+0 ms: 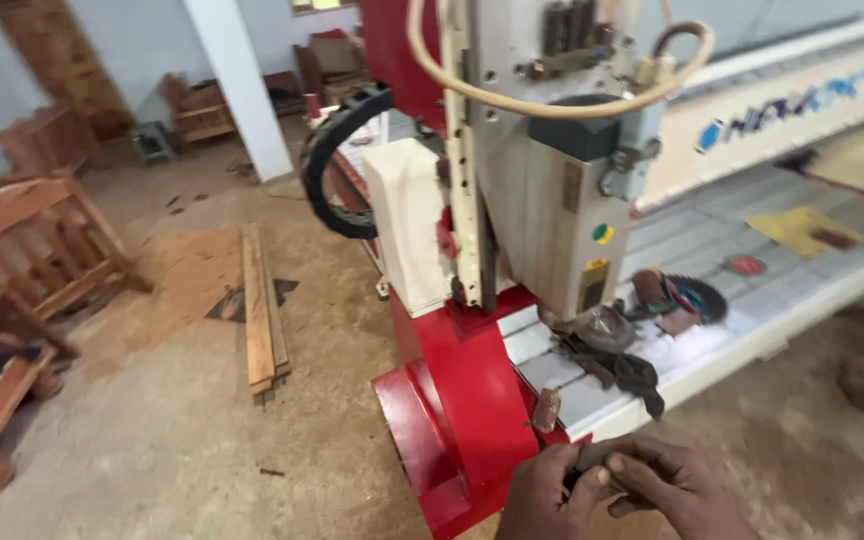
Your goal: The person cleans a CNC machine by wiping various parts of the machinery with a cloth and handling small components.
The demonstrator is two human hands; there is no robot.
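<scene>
Head view: both hands low at bottom edge, meeting over a small dark part. Left hand fingers curled, pinching its left end; right hand closed over its right end. Part mostly hidden, kind unclear. Just above: red machine base and grey bed with dark rag, discs, yellow sheet. Spindle head hangs over bed. Planks on floor left, wooden chair frames further left.

Two hands, one red routing machine, one plank stack, one pillar.
</scene>
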